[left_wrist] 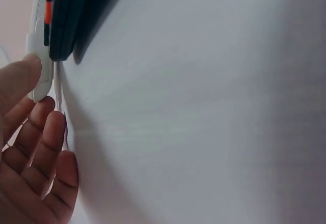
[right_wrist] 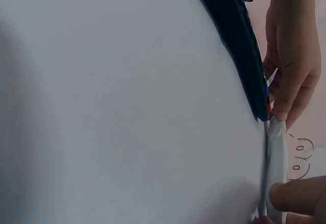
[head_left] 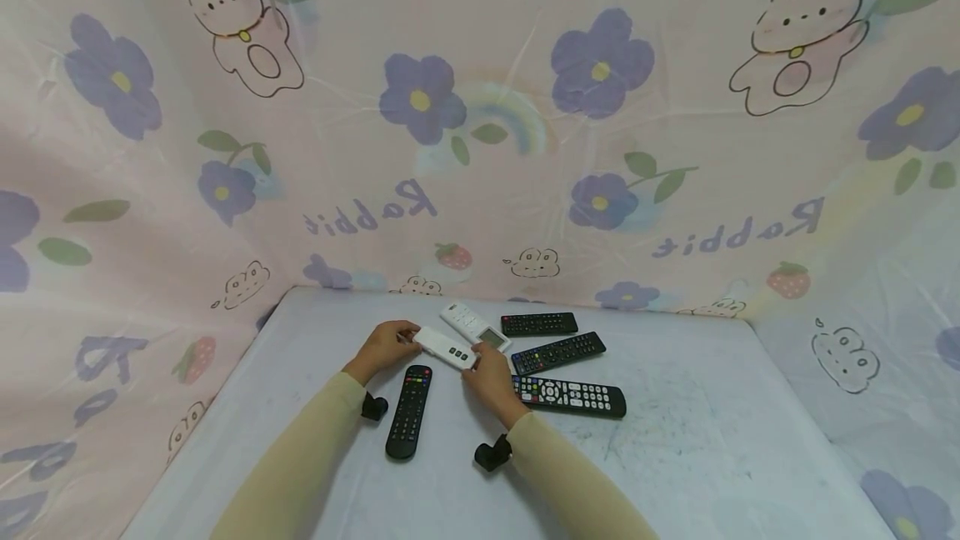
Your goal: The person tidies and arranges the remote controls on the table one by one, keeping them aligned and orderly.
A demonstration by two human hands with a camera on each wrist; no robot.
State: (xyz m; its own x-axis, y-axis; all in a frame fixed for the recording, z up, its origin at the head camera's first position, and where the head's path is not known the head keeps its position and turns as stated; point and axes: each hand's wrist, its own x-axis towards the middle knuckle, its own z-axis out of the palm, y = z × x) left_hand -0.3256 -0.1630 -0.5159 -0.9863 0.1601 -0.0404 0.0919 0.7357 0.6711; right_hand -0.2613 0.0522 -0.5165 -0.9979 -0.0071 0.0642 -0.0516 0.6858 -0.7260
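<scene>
A slim white remote control with a few dark buttons lies between both hands in the head view. My left hand pinches its left end; in the left wrist view, the thumb presses the white casing and the fingertips sit below. At the other end, my right hand grips the remote, its thumb lying on the casing in the right wrist view. Just in front of the hands is a black remote with a red button. Right behind lies another white remote with a small screen.
To the right of the hands, three black remotes lie on the white table: a small one at the back, a middle one, and a larger one partly behind the right hand. A patterned curtain surrounds the table's back and sides.
</scene>
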